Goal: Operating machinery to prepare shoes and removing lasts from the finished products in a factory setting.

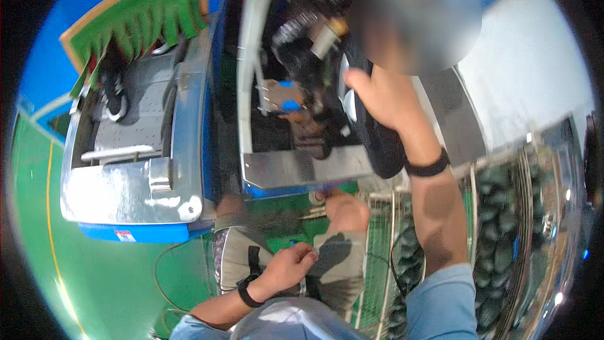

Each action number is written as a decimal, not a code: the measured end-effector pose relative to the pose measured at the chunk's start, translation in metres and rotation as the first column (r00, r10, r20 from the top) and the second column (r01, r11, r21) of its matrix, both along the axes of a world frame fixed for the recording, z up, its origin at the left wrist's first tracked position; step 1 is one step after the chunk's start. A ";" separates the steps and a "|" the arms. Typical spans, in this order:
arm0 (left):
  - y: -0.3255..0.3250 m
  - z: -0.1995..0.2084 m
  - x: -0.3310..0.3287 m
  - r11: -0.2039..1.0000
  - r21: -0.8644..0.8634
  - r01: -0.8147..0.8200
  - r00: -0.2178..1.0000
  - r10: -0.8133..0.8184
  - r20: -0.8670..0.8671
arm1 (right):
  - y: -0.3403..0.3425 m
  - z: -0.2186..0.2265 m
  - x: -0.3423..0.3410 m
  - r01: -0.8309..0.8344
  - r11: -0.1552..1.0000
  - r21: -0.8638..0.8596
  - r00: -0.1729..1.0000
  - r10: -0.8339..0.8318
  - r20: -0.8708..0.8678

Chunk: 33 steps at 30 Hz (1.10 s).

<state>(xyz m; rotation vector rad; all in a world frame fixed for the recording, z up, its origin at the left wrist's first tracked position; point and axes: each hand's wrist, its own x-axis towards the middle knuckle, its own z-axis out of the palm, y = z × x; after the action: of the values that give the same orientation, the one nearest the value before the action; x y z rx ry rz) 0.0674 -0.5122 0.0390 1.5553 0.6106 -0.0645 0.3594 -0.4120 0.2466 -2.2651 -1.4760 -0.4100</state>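
My right hand (391,97) reaches forward and grips a black shoe (382,151) with white patches on its side; the thumb presses along it. The shoe's far end is hidden by a blurred oval. Over my lap, my left hand (288,269) is curled closed, and nothing shows between its fingers. Beneath and left of the held shoe, a dark machine (296,44) with a pale framed opening is smeared by motion.
At the left, a metal conveyor (182,151) carries a dark shoe (113,97) below a green strip curtain (145,12). A wire rack (472,189) with several dark rounded pieces (494,233) stands at my right. A white surface (528,69) lies at the far right.
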 end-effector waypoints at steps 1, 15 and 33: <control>-0.003 -0.006 0.001 0.999 0.029 -0.021 0.997 0.019 0.073 | -0.006 0.005 -0.003 -0.035 0.999 -0.018 0.999 0.035 0.002; -0.007 0.066 0.015 0.480 -0.831 0.283 0.735 0.447 0.509 | -0.234 -0.048 -0.108 -0.261 0.944 0.202 0.965 0.259 0.037; 0.008 -0.052 -0.091 0.749 -0.633 -0.194 0.921 0.361 0.145 | -0.107 -0.033 -0.099 0.459 0.713 0.529 -0.408 0.699 -0.588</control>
<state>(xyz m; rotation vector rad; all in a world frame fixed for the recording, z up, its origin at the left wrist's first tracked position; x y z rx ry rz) -0.0233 -0.5040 -0.0132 0.8066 0.5372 0.1601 0.2609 -0.5195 0.2134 -0.6636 -0.2507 0.9633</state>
